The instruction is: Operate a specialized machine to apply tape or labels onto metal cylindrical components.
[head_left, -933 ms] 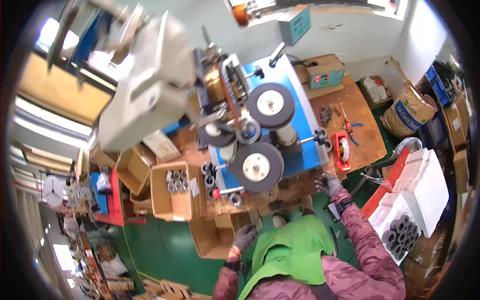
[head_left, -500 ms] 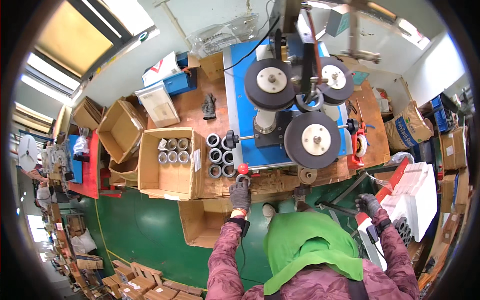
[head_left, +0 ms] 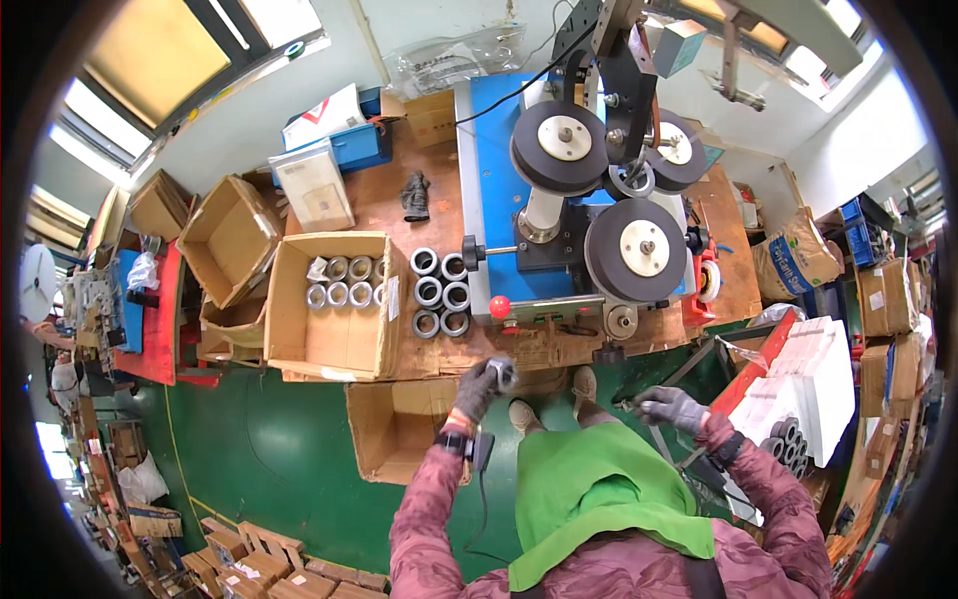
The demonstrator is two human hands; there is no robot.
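Note:
My left hand (head_left: 483, 387), in a dark grey glove, is closed around a metal ring (head_left: 505, 373) in front of the table edge, above an open carton on the floor. My right hand (head_left: 673, 408), gloved too, is over the floor in front of the machine; its fingers are drawn together, and whatever is at their tips is too small to name. Several metal rings (head_left: 427, 292) stand on the table beside a cardboard box (head_left: 329, 344) with more rings in rows. On the blue machine, another ring (head_left: 633, 181) sits among three dark wheels (head_left: 636, 250).
A red ball knob (head_left: 500, 306) sticks up at the machine's front edge. The open carton (head_left: 384, 434) lies under the table front. At right, grey rings (head_left: 786, 444) are stacked beside white blocks (head_left: 798, 384). A loose glove (head_left: 415, 197) lies on the table.
My left hand has brought the ring from beside the red knob toward me, off the table edge. My right hand has swung left, away from the white blocks and stacked rings.

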